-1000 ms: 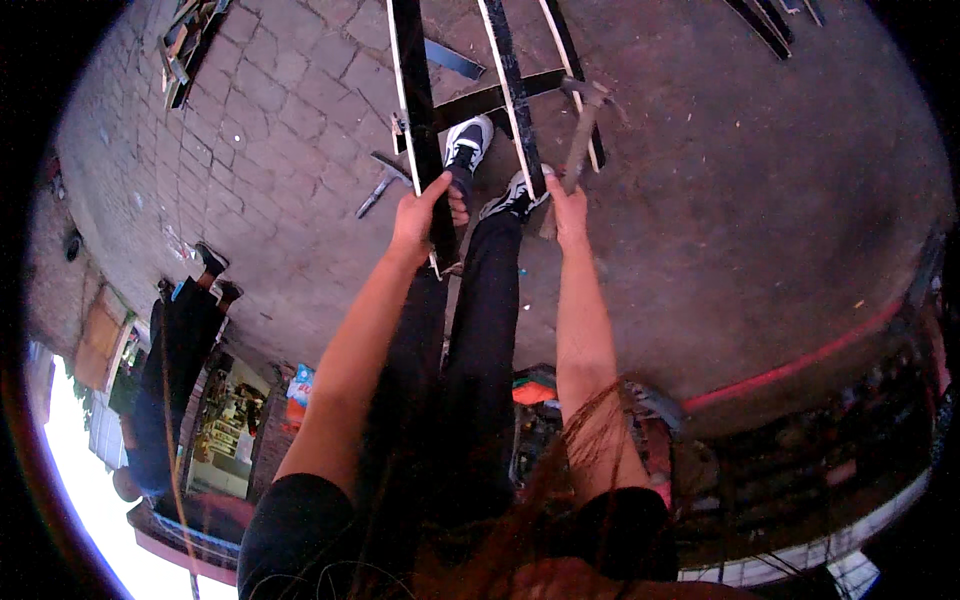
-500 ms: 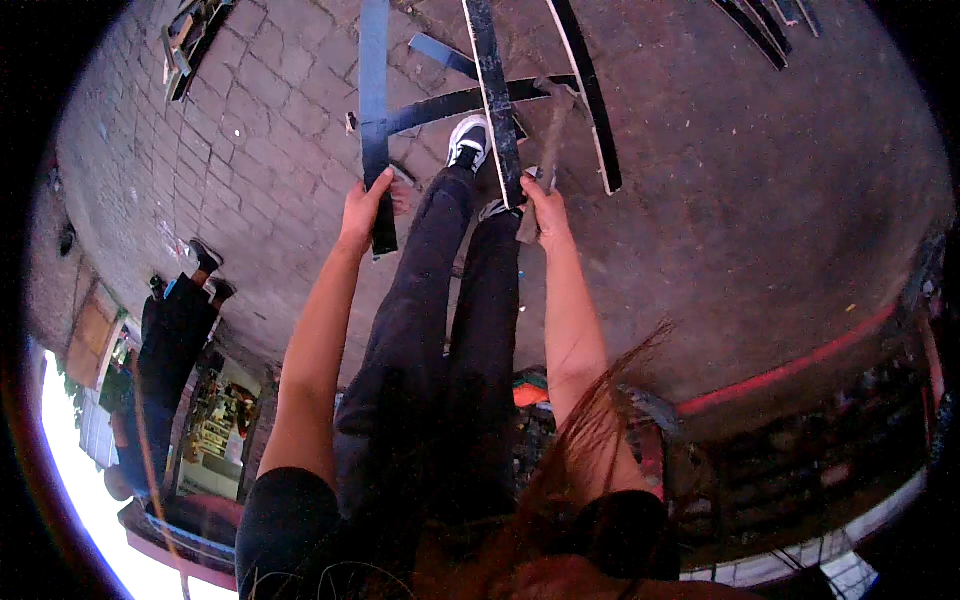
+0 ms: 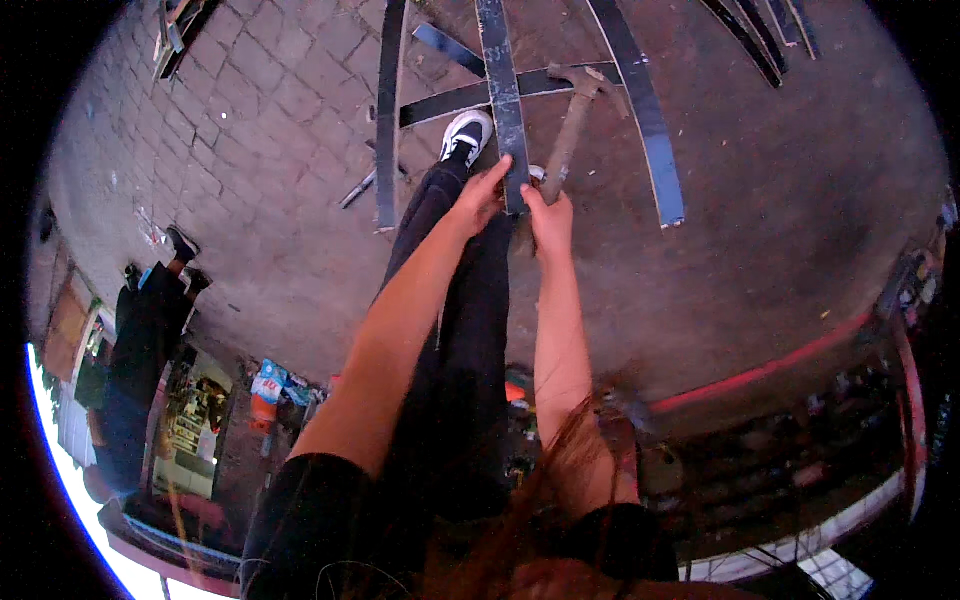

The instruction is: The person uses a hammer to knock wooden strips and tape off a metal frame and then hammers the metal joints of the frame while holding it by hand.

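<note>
My left hand (image 3: 480, 203) is closed on the near end of the middle dark wooden strip (image 3: 502, 85), thumb on its upper face. My right hand (image 3: 552, 225) grips a claw hammer (image 3: 570, 140) by its handle, and its thumb presses the same strip's right edge. The hammer's rusty head points away from me. Either side of the middle strip lie a left dark strip (image 3: 388, 120) and a right dark strip (image 3: 648, 120). A crosswise strip (image 3: 450, 102) passes beneath the middle one. How the strips are joined is not visible.
A short dark piece (image 3: 447, 47) lies behind the crosswise strip. More strips (image 3: 745, 38) rest at the far right, and a wood pile (image 3: 183, 35) at the far left. My shoe (image 3: 466, 137) is beside the middle strip. Another person (image 3: 150, 340) stands at left on the paving.
My left hand has let go of the left strip and moved right onto the middle strip. The right strip has swung outward in view. My right hand still holds the hammer.
</note>
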The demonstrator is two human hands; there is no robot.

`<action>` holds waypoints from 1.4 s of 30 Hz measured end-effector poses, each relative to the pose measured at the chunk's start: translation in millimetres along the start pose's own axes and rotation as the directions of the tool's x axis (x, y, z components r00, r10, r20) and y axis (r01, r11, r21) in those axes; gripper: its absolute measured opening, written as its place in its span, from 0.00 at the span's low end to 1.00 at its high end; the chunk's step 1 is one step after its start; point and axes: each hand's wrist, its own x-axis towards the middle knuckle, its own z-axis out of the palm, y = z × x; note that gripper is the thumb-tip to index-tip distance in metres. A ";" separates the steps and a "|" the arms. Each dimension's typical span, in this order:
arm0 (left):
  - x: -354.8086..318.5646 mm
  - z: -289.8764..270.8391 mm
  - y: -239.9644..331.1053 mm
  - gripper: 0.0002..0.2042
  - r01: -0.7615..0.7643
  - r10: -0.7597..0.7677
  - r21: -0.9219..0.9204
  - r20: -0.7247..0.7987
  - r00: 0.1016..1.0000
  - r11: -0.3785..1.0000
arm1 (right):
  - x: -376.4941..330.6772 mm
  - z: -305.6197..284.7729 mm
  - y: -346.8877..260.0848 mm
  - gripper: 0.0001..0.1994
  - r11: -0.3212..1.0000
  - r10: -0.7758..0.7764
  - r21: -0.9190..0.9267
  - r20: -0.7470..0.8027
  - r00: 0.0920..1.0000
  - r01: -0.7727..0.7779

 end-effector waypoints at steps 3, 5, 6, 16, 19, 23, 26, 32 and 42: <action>19.3 21.5 -5.9 0.22 0.010 0.020 -0.237 0.126 0.992 0.971 | -14.3 -0.9 -15.9 0.13 0.993 0.054 -0.105 0.020 0.998 -0.052; 23.9 28.7 -5.6 0.21 0.040 -0.027 -0.143 0.091 0.995 0.989 | -25.2 -4.9 -25.4 0.14 0.973 -0.013 -0.230 -0.002 1.000 0.012; 23.5 30.4 -5.5 0.20 0.067 -0.062 -0.088 0.061 0.996 0.994 | -32.6 -7.9 -30.9 0.14 0.948 -0.128 -0.295 -0.011 0.992 0.119; 20.6 14.0 -4.9 0.27 -0.101 0.102 -0.030 0.035 0.994 0.994 | -91.3 -36.6 -164.4 0.09 0.783 -0.583 -0.304 -0.057 0.810 0.543; 17.0 19.7 -3.6 0.28 -0.097 0.097 -0.022 0.030 0.995 0.995 | -89.5 -36.4 -172.0 0.07 0.802 -0.582 -0.185 -0.024 0.813 0.568; 9.3 28.3 -5.7 0.26 -0.165 0.165 -0.029 -0.013 0.986 0.986 | -33.2 -19.4 -110.7 0.12 0.620 -0.671 -0.640 -0.132 0.729 0.454; 4.2 25.9 -4.3 0.22 -0.122 0.117 -0.063 -0.074 0.990 0.991 | 10.8 -26.8 -80.9 0.18 0.284 -0.491 -0.925 0.085 0.867 0.252; 1.6 8.8 1.7 0.20 -0.264 0.263 0.046 0.013 0.965 0.964 | -12.8 -27.5 -111.6 0.17 0.520 -0.449 -0.775 0.111 0.887 0.360; -13.6 26.9 26.3 0.21 -0.059 0.074 -0.102 0.150 0.986 0.993 | -37.2 14.5 -94.8 0.13 0.807 -0.477 -0.421 -0.054 0.877 0.414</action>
